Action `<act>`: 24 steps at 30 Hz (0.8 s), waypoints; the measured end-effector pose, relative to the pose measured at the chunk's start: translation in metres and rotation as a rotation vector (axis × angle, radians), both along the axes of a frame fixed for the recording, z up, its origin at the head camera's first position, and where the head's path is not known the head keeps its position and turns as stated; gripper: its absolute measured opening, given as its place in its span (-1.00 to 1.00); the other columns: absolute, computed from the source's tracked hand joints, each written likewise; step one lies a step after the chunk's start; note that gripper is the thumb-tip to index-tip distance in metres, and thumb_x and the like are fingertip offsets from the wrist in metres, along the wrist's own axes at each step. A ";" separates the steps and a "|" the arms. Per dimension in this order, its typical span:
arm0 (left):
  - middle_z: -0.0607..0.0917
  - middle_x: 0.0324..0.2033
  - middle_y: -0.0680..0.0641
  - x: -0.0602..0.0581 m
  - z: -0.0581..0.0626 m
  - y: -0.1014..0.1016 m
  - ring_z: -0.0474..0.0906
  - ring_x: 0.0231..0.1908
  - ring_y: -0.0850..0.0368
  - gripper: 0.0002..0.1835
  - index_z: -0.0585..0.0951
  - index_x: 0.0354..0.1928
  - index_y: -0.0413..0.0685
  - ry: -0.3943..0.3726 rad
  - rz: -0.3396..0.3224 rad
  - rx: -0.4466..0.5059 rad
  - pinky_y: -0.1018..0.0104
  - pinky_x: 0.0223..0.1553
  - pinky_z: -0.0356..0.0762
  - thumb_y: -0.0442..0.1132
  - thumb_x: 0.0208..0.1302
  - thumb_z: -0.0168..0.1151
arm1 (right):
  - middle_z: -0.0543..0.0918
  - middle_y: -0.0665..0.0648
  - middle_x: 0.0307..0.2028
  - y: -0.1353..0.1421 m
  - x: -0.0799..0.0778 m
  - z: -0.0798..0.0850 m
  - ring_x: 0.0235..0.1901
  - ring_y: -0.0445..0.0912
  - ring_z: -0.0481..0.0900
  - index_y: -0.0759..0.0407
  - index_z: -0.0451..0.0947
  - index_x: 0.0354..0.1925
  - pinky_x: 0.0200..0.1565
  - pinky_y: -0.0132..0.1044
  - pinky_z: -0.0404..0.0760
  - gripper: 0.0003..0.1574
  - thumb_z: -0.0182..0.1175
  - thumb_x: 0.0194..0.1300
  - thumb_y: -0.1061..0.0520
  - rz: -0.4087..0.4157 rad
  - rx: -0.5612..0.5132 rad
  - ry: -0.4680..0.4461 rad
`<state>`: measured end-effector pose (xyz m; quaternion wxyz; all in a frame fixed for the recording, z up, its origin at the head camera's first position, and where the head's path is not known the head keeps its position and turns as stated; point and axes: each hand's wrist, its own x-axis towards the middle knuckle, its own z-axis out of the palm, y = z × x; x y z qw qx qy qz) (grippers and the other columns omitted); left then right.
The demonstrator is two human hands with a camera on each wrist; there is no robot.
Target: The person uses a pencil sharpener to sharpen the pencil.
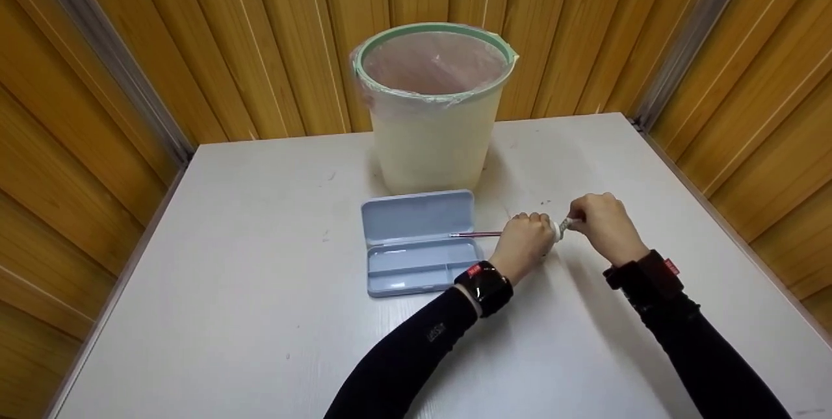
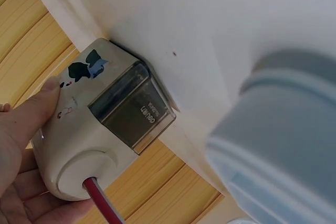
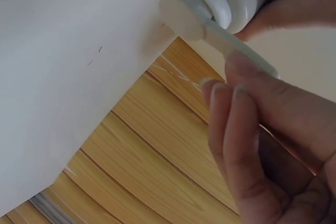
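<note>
A white crank pencil sharpener (image 2: 79, 119) with a dark see-through shavings drawer stands on the table, mostly covered by the left hand in the head view. My left hand (image 1: 525, 240) grips its body from above, thumb on one side and fingers on the other. A red pencil (image 2: 100, 198) sticks out of the sharpener's front hole and points left, over the edge of a pencil case. At the sharpener's other end, my right hand (image 1: 604, 224) pinches the crank handle (image 3: 239, 48) between thumb and fingers.
Left of the hands lies an open blue pencil case (image 1: 416, 269) with divided compartments and its lid (image 1: 419, 216) tilted back. Behind it stands a pale bin (image 1: 432, 146) with a green rim and a pink liner. Wood-patterned walls (image 1: 279, 36) enclose the white table (image 1: 227, 263).
</note>
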<state>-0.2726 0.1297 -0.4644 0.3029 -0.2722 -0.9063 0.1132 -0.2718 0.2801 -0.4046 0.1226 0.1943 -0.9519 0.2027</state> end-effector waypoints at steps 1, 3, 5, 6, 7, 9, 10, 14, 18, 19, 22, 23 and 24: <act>0.66 -0.51 0.20 0.000 0.000 0.000 0.56 -0.53 0.34 -0.82 0.65 -0.36 0.11 0.004 0.000 0.001 0.49 -0.52 0.52 -0.18 0.37 0.08 | 0.69 0.25 -0.56 -0.001 0.000 0.000 -0.54 0.06 0.60 0.33 0.64 -0.54 -0.46 -0.10 0.53 -0.87 0.44 -0.03 0.35 -0.002 0.001 0.006; 0.66 -0.51 0.19 0.000 0.000 0.000 0.56 -0.53 0.34 -0.83 0.64 -0.36 0.10 0.011 -0.002 0.002 0.49 -0.52 0.52 -0.17 0.36 0.09 | 0.69 0.26 -0.55 -0.002 -0.001 -0.001 -0.54 0.09 0.61 0.34 0.65 -0.53 -0.45 -0.05 0.54 -0.89 0.43 -0.02 0.35 -0.009 0.005 0.022; 0.66 -0.50 0.19 0.000 0.000 0.000 0.56 -0.53 0.33 -0.85 0.64 -0.35 0.10 0.014 -0.005 0.007 0.48 -0.51 0.53 -0.19 0.34 0.10 | 0.70 0.29 -0.53 -0.003 -0.002 -0.003 -0.52 0.13 0.62 0.36 0.65 -0.51 -0.42 0.00 0.55 -0.90 0.42 -0.01 0.36 -0.016 0.009 0.039; 0.66 -0.50 0.18 0.000 0.000 0.000 0.57 -0.52 0.32 -0.86 0.64 -0.35 0.09 0.014 -0.006 0.007 0.48 -0.51 0.54 -0.20 0.32 0.11 | 0.70 0.30 -0.52 -0.003 -0.004 -0.004 -0.50 0.16 0.63 0.37 0.65 -0.50 -0.40 0.03 0.56 -0.91 0.41 0.00 0.36 -0.019 0.010 0.050; 0.67 -0.49 0.18 0.000 0.000 0.000 0.57 -0.52 0.32 -0.87 0.64 -0.34 0.09 0.013 -0.007 0.010 0.47 -0.51 0.54 -0.20 0.30 0.12 | 0.70 0.31 -0.51 -0.004 -0.005 -0.004 -0.49 0.19 0.63 0.38 0.65 -0.49 -0.38 0.06 0.56 -0.91 0.41 0.00 0.37 -0.023 0.011 0.059; 0.67 -0.49 0.17 0.000 -0.001 0.000 0.58 -0.51 0.31 -0.89 0.64 -0.33 0.08 0.009 -0.012 0.015 0.47 -0.50 0.54 -0.21 0.28 0.12 | 0.71 0.34 -0.48 -0.005 -0.008 -0.006 -0.45 0.24 0.64 0.40 0.65 -0.47 -0.34 0.10 0.57 -0.92 0.39 0.02 0.39 -0.032 0.011 0.069; 0.67 -0.48 0.17 0.000 -0.001 -0.001 0.58 -0.51 0.30 -0.89 0.64 -0.32 0.07 0.006 -0.013 0.017 0.47 -0.50 0.55 -0.21 0.27 0.13 | 0.71 0.35 -0.47 -0.005 -0.010 -0.007 -0.43 0.26 0.64 0.41 0.65 -0.46 -0.32 0.12 0.58 -0.93 0.38 0.03 0.39 -0.036 0.008 0.072; 0.68 -0.47 0.15 0.001 0.000 -0.002 0.59 -0.50 0.29 -0.89 0.65 -0.30 0.05 -0.012 -0.023 0.023 0.46 -0.49 0.56 -0.22 0.25 0.14 | 0.71 0.39 -0.44 -0.006 -0.021 -0.012 -0.39 0.30 0.64 0.43 0.65 -0.44 -0.28 0.14 0.59 -0.95 0.36 0.06 0.42 -0.051 -0.003 0.069; 0.68 -0.47 0.15 0.000 0.001 -0.002 0.59 -0.50 0.30 -0.88 0.66 -0.29 0.04 -0.020 -0.030 0.019 0.47 -0.49 0.56 -0.22 0.27 0.13 | 0.71 0.39 -0.44 -0.006 -0.031 -0.017 -0.39 0.29 0.65 0.44 0.65 -0.44 -0.29 0.13 0.60 -0.95 0.36 0.05 0.43 -0.047 -0.018 0.065; 0.68 -0.47 0.15 0.000 0.001 -0.002 0.59 -0.50 0.30 -0.87 0.66 -0.29 0.04 -0.021 -0.030 0.017 0.47 -0.48 0.56 -0.22 0.27 0.12 | 0.71 0.39 -0.45 -0.005 -0.032 -0.019 -0.40 0.28 0.65 0.44 0.65 -0.44 -0.29 0.13 0.60 -0.94 0.37 0.04 0.42 -0.045 -0.022 0.066; 0.68 -0.46 0.16 -0.001 0.000 -0.002 0.59 -0.50 0.30 -0.87 0.66 -0.28 0.03 -0.019 -0.032 0.011 0.47 -0.47 0.56 -0.22 0.27 0.12 | 0.70 0.38 -0.46 -0.005 -0.035 -0.022 -0.41 0.27 0.65 0.43 0.65 -0.45 -0.29 0.12 0.59 -0.92 0.39 0.03 0.41 -0.040 -0.032 0.065; 0.68 -0.46 0.16 -0.001 0.000 -0.002 0.59 -0.50 0.30 -0.87 0.66 -0.28 0.03 -0.017 -0.033 0.011 0.46 -0.47 0.55 -0.22 0.27 0.12 | 0.70 0.38 -0.46 -0.005 -0.036 -0.022 -0.41 0.27 0.64 0.43 0.65 -0.46 -0.29 0.13 0.59 -0.92 0.39 0.02 0.41 -0.038 -0.033 0.063; 0.68 -0.46 0.15 -0.001 0.000 -0.002 0.59 -0.50 0.30 -0.87 0.66 -0.28 0.03 -0.016 -0.035 0.014 0.46 -0.47 0.56 -0.22 0.27 0.12 | 0.70 0.38 -0.46 -0.005 -0.037 -0.023 -0.41 0.26 0.65 0.44 0.65 -0.45 -0.29 0.13 0.59 -0.91 0.39 0.02 0.41 -0.038 -0.034 0.058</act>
